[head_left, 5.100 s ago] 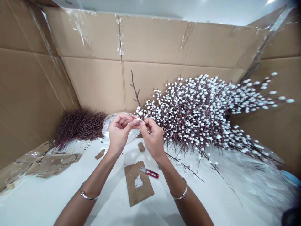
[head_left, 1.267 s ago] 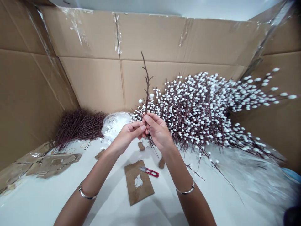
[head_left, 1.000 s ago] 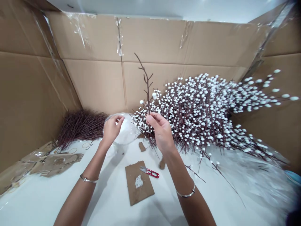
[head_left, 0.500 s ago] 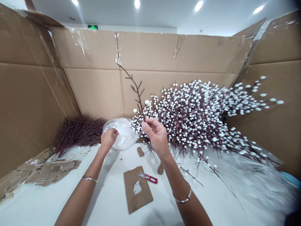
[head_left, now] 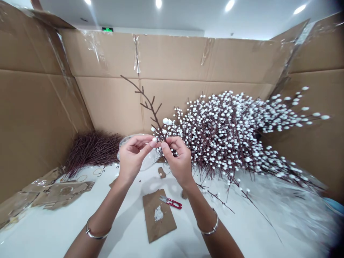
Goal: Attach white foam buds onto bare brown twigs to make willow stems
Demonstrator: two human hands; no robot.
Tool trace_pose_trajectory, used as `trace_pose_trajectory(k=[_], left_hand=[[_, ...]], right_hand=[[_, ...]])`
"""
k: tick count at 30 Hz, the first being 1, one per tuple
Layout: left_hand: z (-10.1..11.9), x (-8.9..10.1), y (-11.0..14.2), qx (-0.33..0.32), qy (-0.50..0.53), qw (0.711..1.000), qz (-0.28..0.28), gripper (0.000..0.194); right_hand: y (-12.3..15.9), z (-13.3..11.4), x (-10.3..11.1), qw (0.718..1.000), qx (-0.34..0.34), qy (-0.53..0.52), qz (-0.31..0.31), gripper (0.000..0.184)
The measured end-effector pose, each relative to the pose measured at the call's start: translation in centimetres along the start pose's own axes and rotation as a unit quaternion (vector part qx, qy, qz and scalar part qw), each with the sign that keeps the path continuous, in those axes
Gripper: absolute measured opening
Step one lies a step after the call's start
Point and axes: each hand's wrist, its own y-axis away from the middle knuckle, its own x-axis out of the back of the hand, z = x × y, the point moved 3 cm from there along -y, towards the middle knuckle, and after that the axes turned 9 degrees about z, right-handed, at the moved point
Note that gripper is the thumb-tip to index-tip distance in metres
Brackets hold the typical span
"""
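My right hand (head_left: 178, 161) pinches the lower stem of a dark brown twig (head_left: 146, 102), which rises up and to the left with a few white buds near its base. My left hand (head_left: 133, 157) is closed in a pinch at the twig's lower side shoots, holding a small white bud (head_left: 154, 140) against it. Just behind my left hand lies a clear plastic bag of white buds (head_left: 150, 159). A big heap of finished white-budded branches (head_left: 231, 132) lies to the right of both hands.
A pile of bare brown twigs (head_left: 91, 148) lies at the back left. On the white table (head_left: 40, 229) sit a cardboard piece with a white glue blob (head_left: 158, 215), red snips (head_left: 170, 202) and cardboard scraps (head_left: 53, 190). Cardboard walls (head_left: 107, 96) enclose the table. Clear plastic sheeting (head_left: 290, 208) lies at right.
My left hand came back from the bag of buds to the twig, pinching a white bud. The twig has tilted further to the left.
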Motion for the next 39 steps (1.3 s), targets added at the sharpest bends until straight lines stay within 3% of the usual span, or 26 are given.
trace_pose_trajectory(k=[20,31,39], left_hand=[[0.03,-0.2,0.18,0.006,0.005,1.0,0.003,0.015],[0.14,-0.09,0.11,-0.021,-0.013,1.0,-0.018,0.014],[-0.45,0.13,-0.02,-0.004,-0.011,1.0,-0.005,0.014]], right_hand=[[-0.35,0.04,0.43,0.999,-0.008,0.002,-0.041,0.012],[-0.76,-0.19,0.17,0.984,-0.083,-0.11,-0.117,0.016],[-0.31,-0.28,0.06,0.993,-0.058,-0.072,-0.068,0.016]])
